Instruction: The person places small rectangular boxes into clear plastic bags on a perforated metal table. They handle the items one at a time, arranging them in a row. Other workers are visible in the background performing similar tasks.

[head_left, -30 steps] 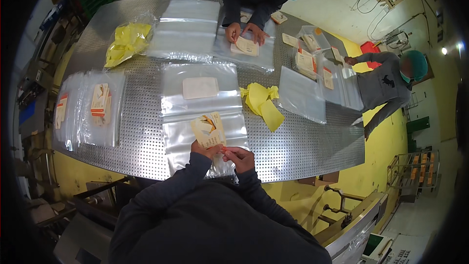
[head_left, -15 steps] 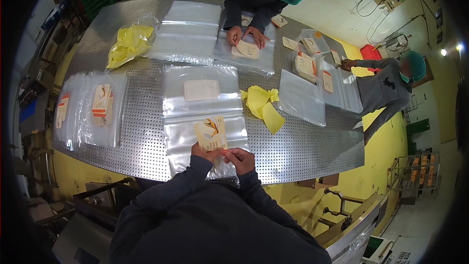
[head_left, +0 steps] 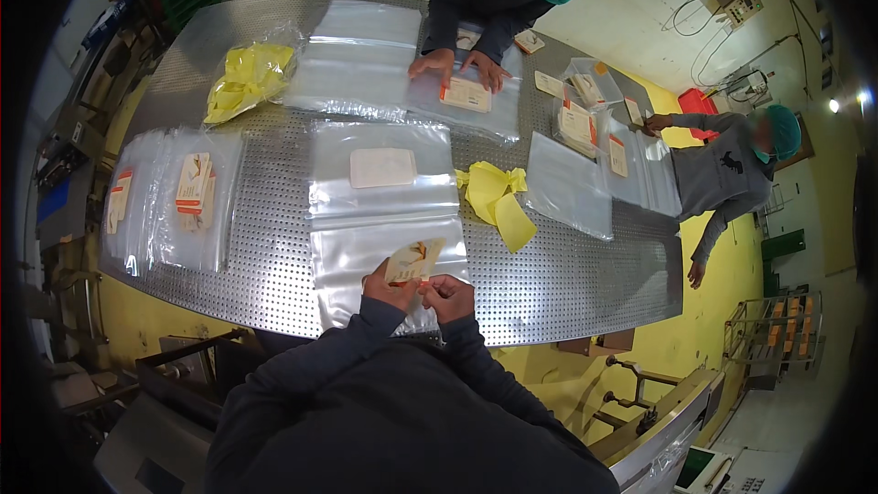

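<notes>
Over the near edge of the perforated metal table, my left hand (head_left: 388, 290) grips a printed label (head_left: 413, 262) with a food picture on it, tilted up off the surface. My right hand (head_left: 448, 297) pinches the label's lower right corner. Whether there is more than one label in the grip, I cannot tell. Beneath both hands lies a stack of clear plastic bags (head_left: 343, 261). Farther up that stack a pale label (head_left: 382, 167) rests face down.
Crumpled yellow paper (head_left: 497, 197) lies right of the bags; more yellow paper (head_left: 249, 78) is in plastic at far left. Labelled bags (head_left: 210, 201) are on the left. Across the table a co-worker's hands (head_left: 462, 69) touch a label. Another co-worker (head_left: 727, 165) stands right by label boxes (head_left: 576, 123).
The label in my hands has tilted and turned to the right, its surface now seen more edge-on. The far co-worker's hands have spread apart, and the right co-worker's lower arm has swung down.
</notes>
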The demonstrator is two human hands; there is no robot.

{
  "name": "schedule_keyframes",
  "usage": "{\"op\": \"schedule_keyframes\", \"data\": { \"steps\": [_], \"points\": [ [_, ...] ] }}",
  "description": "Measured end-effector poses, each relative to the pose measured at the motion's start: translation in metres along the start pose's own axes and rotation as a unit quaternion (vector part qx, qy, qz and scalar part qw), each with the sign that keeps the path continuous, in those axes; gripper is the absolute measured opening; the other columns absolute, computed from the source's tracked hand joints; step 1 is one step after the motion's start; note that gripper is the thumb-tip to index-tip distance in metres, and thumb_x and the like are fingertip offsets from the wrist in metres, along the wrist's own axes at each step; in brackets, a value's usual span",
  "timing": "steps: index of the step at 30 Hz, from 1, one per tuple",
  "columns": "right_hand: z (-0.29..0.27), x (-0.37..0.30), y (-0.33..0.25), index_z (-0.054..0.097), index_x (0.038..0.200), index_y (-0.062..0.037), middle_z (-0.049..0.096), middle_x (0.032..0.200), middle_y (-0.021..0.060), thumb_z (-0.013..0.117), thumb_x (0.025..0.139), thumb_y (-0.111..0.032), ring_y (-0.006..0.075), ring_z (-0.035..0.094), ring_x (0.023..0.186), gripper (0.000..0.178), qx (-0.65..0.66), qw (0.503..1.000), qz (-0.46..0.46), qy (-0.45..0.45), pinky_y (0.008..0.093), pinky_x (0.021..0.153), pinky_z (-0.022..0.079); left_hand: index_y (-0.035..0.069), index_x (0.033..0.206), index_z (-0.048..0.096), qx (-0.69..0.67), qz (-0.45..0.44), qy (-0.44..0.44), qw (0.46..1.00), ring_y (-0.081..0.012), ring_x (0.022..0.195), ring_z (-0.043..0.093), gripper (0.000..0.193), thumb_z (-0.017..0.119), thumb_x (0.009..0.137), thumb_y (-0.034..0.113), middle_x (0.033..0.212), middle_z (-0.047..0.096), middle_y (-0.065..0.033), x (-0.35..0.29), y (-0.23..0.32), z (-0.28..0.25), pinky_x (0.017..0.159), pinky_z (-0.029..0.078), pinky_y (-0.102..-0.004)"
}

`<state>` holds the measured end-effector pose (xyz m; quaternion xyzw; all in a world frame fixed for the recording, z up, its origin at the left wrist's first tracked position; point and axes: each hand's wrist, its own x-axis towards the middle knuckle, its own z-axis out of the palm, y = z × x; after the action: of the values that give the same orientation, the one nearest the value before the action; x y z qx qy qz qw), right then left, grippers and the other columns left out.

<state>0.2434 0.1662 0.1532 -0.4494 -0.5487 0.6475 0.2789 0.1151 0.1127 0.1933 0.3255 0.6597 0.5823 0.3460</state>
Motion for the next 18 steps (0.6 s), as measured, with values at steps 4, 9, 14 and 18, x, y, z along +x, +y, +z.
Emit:
{"op": "schedule_keyframes", "data": {
  "steps": [4,9,14,18],
  "points": [
    [-0.002,-0.002,-0.007,0.06,0.08,0.0055,0.061,0.064,0.0073,0.061,0.08,-0.001,0.0102,0.056,0.055,0.007,0.033,0.999,0.0,-0.032,0.0218,0.054,0.045,-0.003,0.099,0.058,-0.016,-0.052,0.003,0.999,-0.0159,0.076,0.065,0.03,0.066,0.071,0.003,0.086,0.067,-0.0127,0.002,-0.007,-0.002,0.068,0.052,-0.0276],
    [-0.007,0.001,0.003,0.06,0.08,0.0058,0.061,0.065,0.0084,0.062,0.079,0.0,0.0106,0.056,0.055,0.007,0.036,0.998,0.011,-0.042,0.0221,0.054,0.045,-0.003,0.099,0.058,-0.021,-0.048,-0.023,0.998,-0.0164,0.075,0.065,0.031,0.066,0.07,0.003,0.085,0.067,-0.0127,0.0,-0.01,-0.001,0.068,0.052,-0.0279],
    [-0.012,0.003,0.01,0.059,0.078,0.0062,0.061,0.065,0.0093,0.062,0.078,0.001,0.0112,0.056,0.054,0.006,0.036,0.997,0.027,-0.056,0.0227,0.053,0.045,-0.004,0.099,0.058,0.022,-0.025,-0.033,0.999,-0.0178,0.076,0.065,0.032,0.066,0.07,0.003,0.086,0.067,-0.0143,-0.002,-0.01,0.0,0.068,0.052,-0.0284],
    [-0.011,0.003,0.01,0.059,0.077,0.0064,0.061,0.065,0.0096,0.062,0.078,0.001,0.0115,0.056,0.054,0.006,0.058,0.996,0.032,-0.056,0.0228,0.053,0.045,-0.004,0.101,0.057,0.017,-0.025,-0.029,0.999,-0.018,0.075,0.065,0.034,0.067,0.07,0.003,0.083,0.067,-0.0134,-0.002,-0.008,0.001,0.068,0.052,-0.0286]
  ]
}}
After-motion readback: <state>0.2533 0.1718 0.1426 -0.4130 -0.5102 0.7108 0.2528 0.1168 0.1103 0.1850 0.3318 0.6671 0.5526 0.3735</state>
